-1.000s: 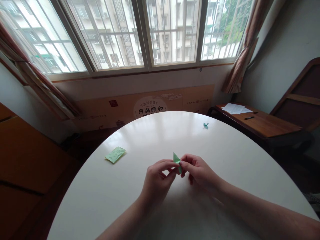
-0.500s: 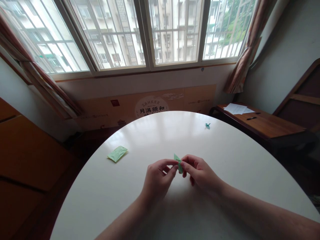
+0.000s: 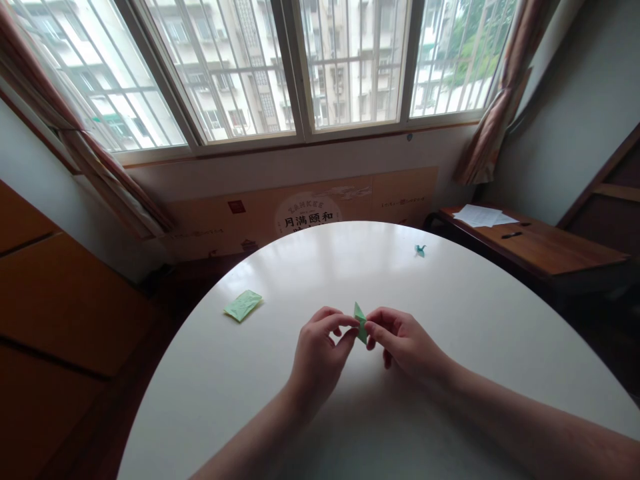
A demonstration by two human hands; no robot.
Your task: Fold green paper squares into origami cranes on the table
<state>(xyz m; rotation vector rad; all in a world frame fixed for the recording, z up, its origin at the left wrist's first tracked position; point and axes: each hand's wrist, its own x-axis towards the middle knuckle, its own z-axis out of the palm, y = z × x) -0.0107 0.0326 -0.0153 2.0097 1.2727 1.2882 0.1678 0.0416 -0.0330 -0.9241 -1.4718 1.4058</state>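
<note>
A small folded piece of green paper (image 3: 359, 319) is pinched between both my hands above the white round table (image 3: 450, 320). My left hand (image 3: 320, 357) grips its left side with thumb and forefinger, fingers curled. My right hand (image 3: 400, 340) pinches its right side the same way. A pointed corner of the paper sticks up between my fingertips; the lower part is hidden by them.
A flat green packet (image 3: 243, 305) lies on the table to the left. A tiny teal folded paper figure (image 3: 420, 250) stands at the far right of the table. A brown side table (image 3: 545, 247) with white sheets (image 3: 483, 215) and a pen stands to the right, under barred windows.
Both hands stay pinched on the green paper, and its pointed tip has shifted slightly. The view has drifted a little to the left.
</note>
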